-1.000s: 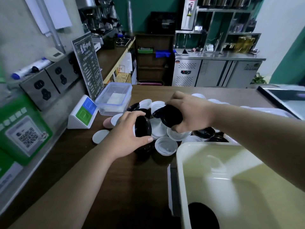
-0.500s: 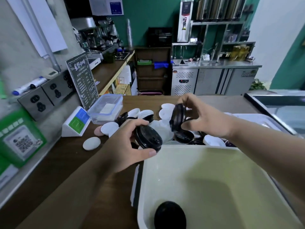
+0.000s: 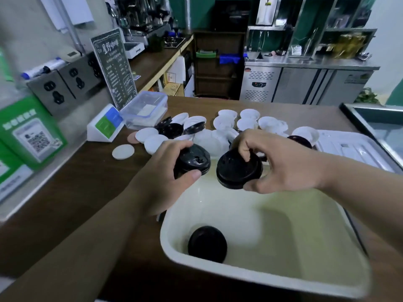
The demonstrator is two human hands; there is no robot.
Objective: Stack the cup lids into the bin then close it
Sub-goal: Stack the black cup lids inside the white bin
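A cream plastic bin [image 3: 257,273] stands open on the wooden counter in front of me, with one black lid [image 3: 207,244] lying on its floor near the front left corner. My left hand [image 3: 161,177] grips a small stack of black lids [image 3: 193,161] over the bin's far left rim. My right hand [image 3: 281,164] holds another black lid stack [image 3: 236,171] above the bin's far edge, fingers curled over its top. Behind the hands lies a heap of white lids [image 3: 226,125] and black lids [image 3: 172,130].
The bin's white cover [image 3: 349,149] lies flat at the right. A clear lidded box [image 3: 145,110], a menu sign [image 3: 114,66], a small white stand [image 3: 104,125] and green QR boards [image 3: 28,131] line the left wall. A steel-framed case [image 3: 379,123] sits far right.
Both hands have come from the lid heap toward me with their black lids and now hover over the bin's far rim. The right-hand lids have turned from on edge to nearly flat.
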